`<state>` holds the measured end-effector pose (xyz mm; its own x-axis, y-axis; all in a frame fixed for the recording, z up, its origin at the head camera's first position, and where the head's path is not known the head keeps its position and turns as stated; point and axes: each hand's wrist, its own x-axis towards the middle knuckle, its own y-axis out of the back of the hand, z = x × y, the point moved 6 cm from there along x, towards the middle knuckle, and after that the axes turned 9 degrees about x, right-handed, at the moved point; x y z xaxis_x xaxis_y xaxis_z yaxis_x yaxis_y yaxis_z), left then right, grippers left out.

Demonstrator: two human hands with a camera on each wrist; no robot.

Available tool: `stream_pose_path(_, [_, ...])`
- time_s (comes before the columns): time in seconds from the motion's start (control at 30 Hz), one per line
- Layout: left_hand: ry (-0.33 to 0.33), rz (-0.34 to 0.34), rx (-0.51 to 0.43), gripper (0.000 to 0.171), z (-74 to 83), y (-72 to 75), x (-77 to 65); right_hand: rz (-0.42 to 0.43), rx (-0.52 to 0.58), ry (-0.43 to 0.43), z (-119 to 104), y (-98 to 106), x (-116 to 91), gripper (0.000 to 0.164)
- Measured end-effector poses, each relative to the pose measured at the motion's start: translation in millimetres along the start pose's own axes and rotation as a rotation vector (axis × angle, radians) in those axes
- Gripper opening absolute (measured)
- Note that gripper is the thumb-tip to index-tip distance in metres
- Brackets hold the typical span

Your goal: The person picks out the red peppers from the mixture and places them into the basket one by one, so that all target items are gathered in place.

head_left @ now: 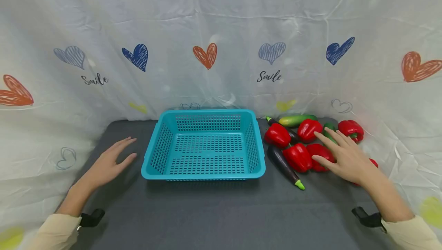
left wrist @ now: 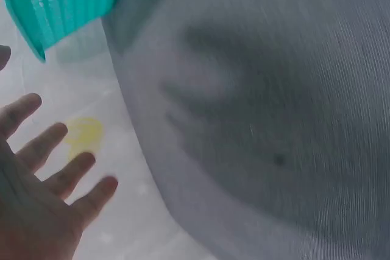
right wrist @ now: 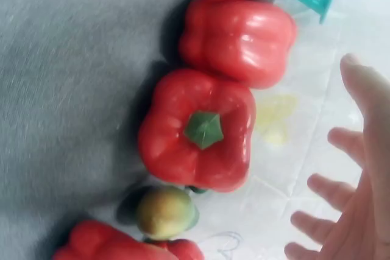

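Note:
My left hand (head_left: pixel 108 163) hovers to the left of a turquoise plastic basket (head_left: pixel 203 176), fingers spread and holding nothing. On the right, my right hand (head_left: pixel 350 160) is held above a group of vegetables, its fingers extended and apart from them. Several red bell peppers (head_left: pixel 297 158) lie there, and the right wrist view shows one pepper (right wrist: pixel 164 144) with its green stem towards the camera. A dark eggplant (head_left: pixel 283 164) lies beside the basket's right side. Behind the peppers are a second eggplant (head_left: pixel 272 121) and a green cucumber (head_left: pixel 297 120).
The basket has perforated walls and nothing inside. A dark grey cloth (head_left: pixel 221 211) covers the table. White curtain (head_left: pixel 235 20) with printed hearts hangs behind and at both sides. Black straps (head_left: pixel 92 217) sit at both wrists. Another green vegetable (head_left: pixel 329 132) is partly hidden by the right hand.

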<state>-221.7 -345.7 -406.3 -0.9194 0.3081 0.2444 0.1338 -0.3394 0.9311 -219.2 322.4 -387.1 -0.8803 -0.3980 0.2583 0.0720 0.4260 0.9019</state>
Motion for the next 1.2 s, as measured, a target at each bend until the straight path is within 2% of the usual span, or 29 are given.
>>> stream_pose_path(0.23, [0.027, 0.022, -0.242, 0.058, 14.6, -13.1, 9.2, 0.046, 0.211, 0.019, 0.9, -5.3, 2.0, 0.075])
stream_pose_path(0.37, [0.011, 0.018, -0.381, 0.059, 19.0, -20.9, 12.3, 0.094, 0.283, 0.015, 5.1, -7.1, 2.1, 0.071])
stream_pose_path(0.5, [0.024, 0.007, -0.462, 0.058, 20.3, -27.5, 13.5, 0.108, 0.381, -0.022, 11.3, -10.2, 2.9, 0.067])
stream_pose_path(0.67, [0.061, 0.026, -0.502, 0.058, 21.9, -30.2, 13.5, 0.087, 0.521, -0.074, 17.9, -16.9, 4.1, 0.065])
stream_pose_path(0.87, [0.012, 0.079, -0.539, 0.057, 24.4, -29.2, 14.9, 0.09, 0.643, -0.044, 18.8, -23.0, 9.2, 0.065])
stream_pose_path(1.03, [-0.005, 0.079, -0.526, 0.054, 25.1, -30.5, 16.2, 0.058, 0.671, -0.026, 15.2, -28.2, 16.7, 0.067])
stream_pose_path(1.2, [-0.001, 0.073, -0.513, 0.054, 23.5, -32.9, 16.7, 0.035, 0.649, 0.029, 9.4, -32.8, 26.1, 0.068])
